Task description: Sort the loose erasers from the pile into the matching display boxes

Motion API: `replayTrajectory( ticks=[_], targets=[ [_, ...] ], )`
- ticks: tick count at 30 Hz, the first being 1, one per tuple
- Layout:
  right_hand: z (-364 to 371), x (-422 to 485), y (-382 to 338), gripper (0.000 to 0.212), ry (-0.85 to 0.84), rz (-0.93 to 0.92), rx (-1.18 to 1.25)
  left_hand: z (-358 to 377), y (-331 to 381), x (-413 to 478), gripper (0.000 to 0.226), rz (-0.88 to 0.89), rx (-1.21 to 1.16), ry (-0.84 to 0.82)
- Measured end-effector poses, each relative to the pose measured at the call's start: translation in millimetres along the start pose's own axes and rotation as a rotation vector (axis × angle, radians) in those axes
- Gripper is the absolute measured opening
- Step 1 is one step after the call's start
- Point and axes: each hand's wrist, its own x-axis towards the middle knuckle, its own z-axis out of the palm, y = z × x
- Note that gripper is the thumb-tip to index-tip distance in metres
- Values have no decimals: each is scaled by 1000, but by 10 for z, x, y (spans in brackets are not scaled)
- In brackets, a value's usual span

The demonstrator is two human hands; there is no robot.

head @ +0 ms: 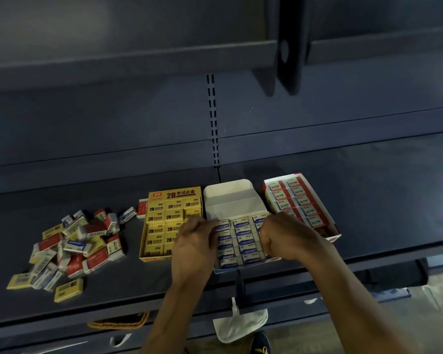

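Blue-labelled erasers (243, 241) fill the middle box (230, 198) of three on the shelf (381, 200). Left hand (192, 241) and right hand (284, 236), fingers curled, touch its sides; grip unclear. One loose pile (72, 249) lies left.

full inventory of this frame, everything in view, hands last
loose erasers: pile, count unclear, red, yellow, blue-white; left on shelf
stray erasers: two, blue-white and red; between pile and yellow box
yellow box: one, yellow; right of pile
white box: one, white, flap open, blue-labelled erasers inside; centre
red box: one, red-white; right of white box
shelf: one, dark blue; under everything above
upper shelf: one, dark blue; top
basket: one, brown woven; below shelf
cloth item: one, white; below shelf
left hand: fingers curled at white box's left side
right hand: fingers curled at its right side
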Motion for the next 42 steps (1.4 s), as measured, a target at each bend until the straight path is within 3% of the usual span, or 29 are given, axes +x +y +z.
replayTrajectory(
  ticks=[2, 4, 12, 24, 36, 42],
  targets=[
    [25, -1, -41, 6, 32, 10, -2, -26, 5, -18, 26, 7, -11, 6],
    [56, 5, -132, 13, 91, -9, 1, -73, -4, -45, 27, -2, -48, 11],
    [158, 151, -816, 12, 301, -238, 133, -356, -269, -169, 23, -47, -33, 53],
    [521, 466, -1692, 16, 228, -394, 174, -916, -1091, -455, 30, -190, 105, 22],
    [881, 808, -2341, 40, 222, -351, 100, -1382, -1797, -761, 50, -329, 242, -108],
    [1012, 925, -2493, 39, 253, -301, 75, -1451, -1869, -780, 40, -332, 122, -96]
  ],
)
